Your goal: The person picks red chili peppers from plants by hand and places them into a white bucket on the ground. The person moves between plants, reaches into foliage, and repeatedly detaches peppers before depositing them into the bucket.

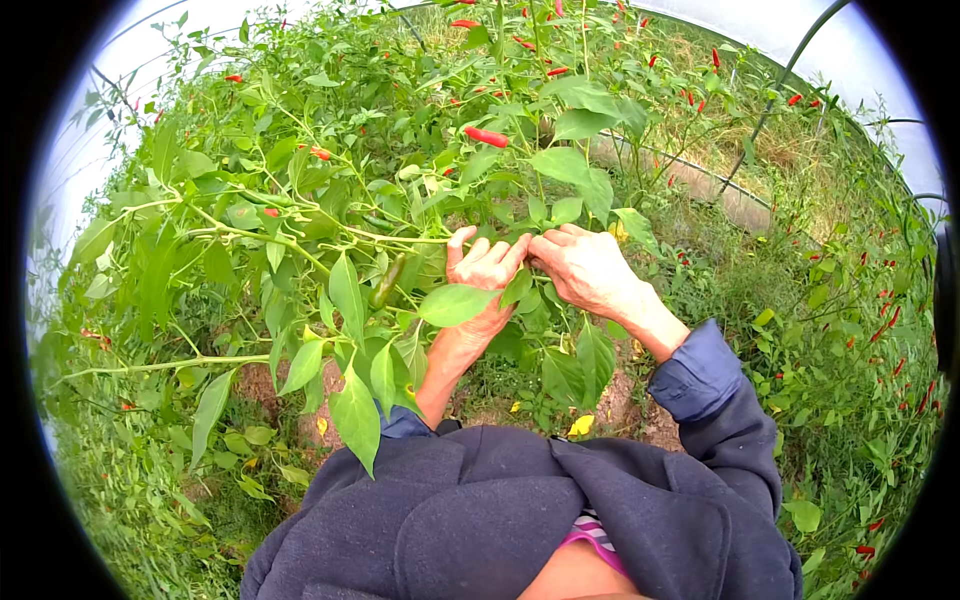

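My left hand (486,271) is curled among the branches of a chili pepper plant, where a green stem (390,238) runs in from the left to its fingers. My right hand (589,268) meets it from the right, fingertips pinched together and touching the left fingers. Whatever lies between the right fingertips is hidden. A broad leaf (459,304) covers part of my left wrist. Left of the hands hangs a dark greenish pepper (388,282). Above them, a red chili pepper (486,136) stands out from the foliage.
Dense pepper plants surround me, with red peppers (885,322) on the right. A branch (202,361) reaches across at lower left. Curved metal hoops (780,79) carry pale sheeting (877,45). Bare soil (615,397) with yellow leaves shows below my hands.
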Demonstrator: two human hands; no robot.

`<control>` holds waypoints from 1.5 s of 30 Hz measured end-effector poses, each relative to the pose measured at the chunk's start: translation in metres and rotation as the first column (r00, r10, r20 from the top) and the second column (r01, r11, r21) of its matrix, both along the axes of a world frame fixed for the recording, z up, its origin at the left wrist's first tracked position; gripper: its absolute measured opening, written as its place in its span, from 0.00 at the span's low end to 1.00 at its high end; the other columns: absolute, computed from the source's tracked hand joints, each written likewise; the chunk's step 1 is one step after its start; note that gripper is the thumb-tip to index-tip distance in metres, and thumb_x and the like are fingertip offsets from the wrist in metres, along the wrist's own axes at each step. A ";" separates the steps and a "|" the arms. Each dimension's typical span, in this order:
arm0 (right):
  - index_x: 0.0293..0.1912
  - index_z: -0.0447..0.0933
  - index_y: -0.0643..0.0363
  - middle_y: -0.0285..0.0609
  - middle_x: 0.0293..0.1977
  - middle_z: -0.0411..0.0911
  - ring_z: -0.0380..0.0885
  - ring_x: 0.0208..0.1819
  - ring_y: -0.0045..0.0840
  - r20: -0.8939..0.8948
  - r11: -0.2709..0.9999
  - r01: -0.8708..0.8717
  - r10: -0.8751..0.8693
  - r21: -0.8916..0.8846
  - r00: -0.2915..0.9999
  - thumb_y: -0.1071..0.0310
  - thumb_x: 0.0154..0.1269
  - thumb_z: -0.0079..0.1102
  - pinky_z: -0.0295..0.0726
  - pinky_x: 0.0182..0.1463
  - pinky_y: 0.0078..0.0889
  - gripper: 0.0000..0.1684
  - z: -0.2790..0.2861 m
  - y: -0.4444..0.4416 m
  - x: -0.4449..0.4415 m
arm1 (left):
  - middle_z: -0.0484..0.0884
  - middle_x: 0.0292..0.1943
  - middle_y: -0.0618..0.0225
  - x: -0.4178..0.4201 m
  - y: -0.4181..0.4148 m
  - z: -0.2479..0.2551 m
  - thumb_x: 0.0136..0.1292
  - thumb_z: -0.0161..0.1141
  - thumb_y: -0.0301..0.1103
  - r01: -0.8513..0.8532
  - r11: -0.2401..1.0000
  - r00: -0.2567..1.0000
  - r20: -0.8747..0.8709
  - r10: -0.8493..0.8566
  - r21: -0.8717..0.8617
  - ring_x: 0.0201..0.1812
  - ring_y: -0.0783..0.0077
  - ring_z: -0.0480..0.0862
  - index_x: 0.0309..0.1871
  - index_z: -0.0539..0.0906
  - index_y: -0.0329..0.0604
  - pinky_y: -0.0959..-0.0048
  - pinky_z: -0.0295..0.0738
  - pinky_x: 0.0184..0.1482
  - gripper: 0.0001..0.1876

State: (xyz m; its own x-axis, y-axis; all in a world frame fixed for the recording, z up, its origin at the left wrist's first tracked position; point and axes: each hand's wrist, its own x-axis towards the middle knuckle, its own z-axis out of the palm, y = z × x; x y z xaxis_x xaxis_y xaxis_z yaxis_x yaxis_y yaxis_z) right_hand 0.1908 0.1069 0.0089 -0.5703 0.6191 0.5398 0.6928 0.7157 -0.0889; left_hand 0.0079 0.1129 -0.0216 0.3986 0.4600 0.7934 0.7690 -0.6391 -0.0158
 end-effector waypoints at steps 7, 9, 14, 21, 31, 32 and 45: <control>0.33 0.75 0.58 0.42 0.26 0.79 0.83 0.29 0.36 0.231 0.983 0.173 -0.181 0.058 0.956 0.68 0.55 0.59 0.80 0.28 0.38 0.05 0.010 -0.011 -0.017 | 0.76 0.24 0.72 0.003 0.009 -0.011 0.52 0.63 0.32 0.010 0.997 1.000 0.027 -0.012 0.074 0.29 0.67 0.76 0.35 0.84 0.45 0.58 0.62 0.60 0.07; 0.31 0.76 0.58 0.44 0.25 0.80 0.83 0.29 0.38 0.266 0.989 0.146 -0.137 -0.015 0.954 0.68 0.54 0.59 0.80 0.29 0.40 0.05 0.014 -0.010 -0.017 | 0.75 0.24 0.72 0.001 0.010 -0.012 0.50 0.63 0.32 0.016 0.995 1.000 -0.023 -0.014 0.098 0.29 0.68 0.75 0.34 0.83 0.45 0.58 0.62 0.60 0.07; 0.34 0.81 0.58 0.52 0.25 0.80 0.82 0.33 0.43 0.059 0.861 -0.067 0.112 -0.505 0.992 0.67 0.55 0.58 0.79 0.39 0.45 0.08 0.031 0.017 0.003 | 0.76 0.24 0.75 -0.002 0.006 -0.011 0.46 0.65 0.32 0.078 0.983 0.994 -0.085 -0.065 0.168 0.29 0.72 0.76 0.30 0.82 0.46 0.58 0.63 0.62 0.06; 0.41 0.79 0.66 0.33 0.22 0.75 0.72 0.24 0.15 -0.510 -0.234 -0.463 0.219 -0.855 0.832 0.64 0.70 0.56 0.73 0.30 0.23 0.13 0.042 -0.008 0.001 | 0.79 0.27 0.76 -0.007 -0.001 -0.019 0.47 0.66 0.30 0.111 0.992 0.992 -0.066 -0.107 0.067 0.29 0.72 0.77 0.33 0.83 0.46 0.58 0.66 0.57 0.08; 0.48 0.73 0.60 0.37 0.27 0.77 0.75 0.26 0.24 -0.605 0.783 -0.462 0.141 -0.416 0.784 0.62 0.73 0.51 0.78 0.33 0.31 0.12 0.064 -0.050 -0.046 | 0.84 0.43 0.67 0.001 -0.006 -0.043 0.55 0.66 0.42 0.673 0.674 0.538 0.827 -0.163 -0.304 0.43 0.70 0.84 0.49 0.81 0.43 0.64 0.75 0.42 0.20; 0.48 0.73 0.60 0.42 0.27 0.78 0.79 0.28 0.31 -0.605 0.834 -0.412 0.123 -0.366 0.786 0.62 0.72 0.53 0.78 0.32 0.36 0.12 0.063 -0.044 -0.051 | 0.84 0.44 0.67 0.007 -0.008 -0.042 0.55 0.66 0.40 0.616 0.741 0.548 0.821 -0.161 -0.266 0.43 0.69 0.84 0.49 0.81 0.43 0.65 0.76 0.42 0.19; 0.46 0.72 0.62 0.52 0.24 0.79 0.79 0.24 0.41 -0.534 0.896 -0.001 -0.263 -0.443 0.804 0.68 0.65 0.58 0.75 0.29 0.41 0.12 0.059 -0.043 -0.026 | 0.72 0.24 0.76 -0.017 -0.004 -0.025 0.53 0.62 0.29 0.008 0.986 0.998 -0.067 0.003 0.168 0.32 0.76 0.76 0.38 0.83 0.48 0.61 0.62 0.65 0.09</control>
